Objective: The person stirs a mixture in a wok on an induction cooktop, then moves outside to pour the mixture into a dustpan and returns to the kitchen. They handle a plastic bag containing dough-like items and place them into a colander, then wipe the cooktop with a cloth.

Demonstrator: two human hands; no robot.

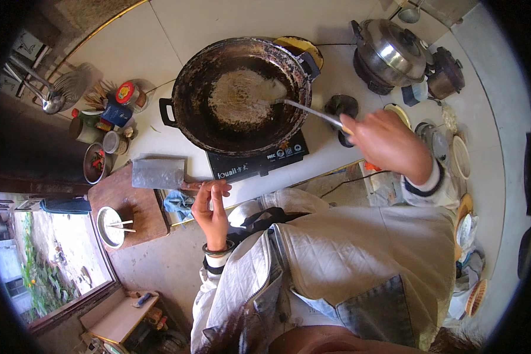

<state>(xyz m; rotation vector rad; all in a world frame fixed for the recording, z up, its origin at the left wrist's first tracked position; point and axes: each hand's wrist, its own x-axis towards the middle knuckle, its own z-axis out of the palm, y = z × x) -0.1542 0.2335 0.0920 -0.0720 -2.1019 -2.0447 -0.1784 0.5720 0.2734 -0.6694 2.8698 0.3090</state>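
Observation:
My right hand (380,139) grips the handle of a metal spatula (312,110). The spatula's blade rests inside a large dark wok (190,110), over a pale, scraped-looking patch at the bottom. The wok sits on a black induction cooker (261,161). My left hand (211,212) is raised in front of me, fingers loosely bent, with nothing visible in its grasp. Behind its fingers runs the wooden handle of a cleaver (158,173), partly hidden. The cleaver's blade overlaps the edge of a wooden cutting board (146,217).
A white bowl (110,226) with chopsticks stands on the board, near a bowl of red pieces (96,163) and a blue cloth (179,203). Jars (132,95) are at the left, a lidded steel pot (391,51) at the back right. A power cord (354,178) hangs below the counter.

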